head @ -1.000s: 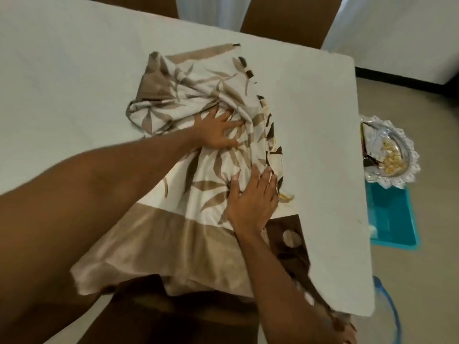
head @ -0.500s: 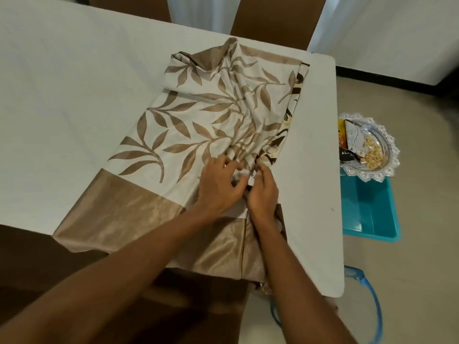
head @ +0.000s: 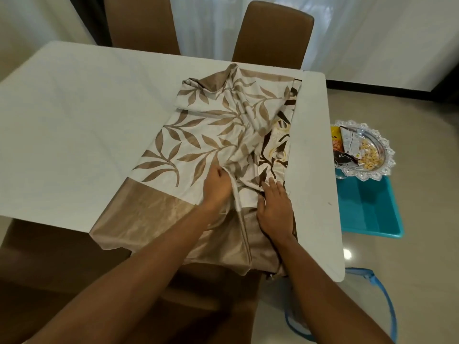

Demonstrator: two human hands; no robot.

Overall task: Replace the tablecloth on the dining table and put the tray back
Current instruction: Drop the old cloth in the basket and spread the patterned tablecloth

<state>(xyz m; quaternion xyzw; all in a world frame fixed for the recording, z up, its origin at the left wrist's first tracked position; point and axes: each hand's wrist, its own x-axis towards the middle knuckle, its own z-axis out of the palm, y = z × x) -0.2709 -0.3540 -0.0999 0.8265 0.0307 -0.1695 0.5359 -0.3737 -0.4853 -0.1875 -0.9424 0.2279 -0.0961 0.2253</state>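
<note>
Head camera looks down on the white table (head: 74, 125), where the leaf-printed tablecloth (head: 211, 135) lies half unfolded over the right part, its plain tan border hanging off the near edge. Your left hand (head: 217, 187) has its fingers curled round a raised fold of the cloth near the border. Your right hand (head: 274, 209) lies flat on the cloth just beside it, fingers straight and holding nothing. The silver tray (head: 386, 145) with the scalloped rim sits off the table to the right, on a teal bin (head: 367, 209) on the floor. It carries snack packets; on the dark packet (head: 344, 157) you can read only "AL".
</note>
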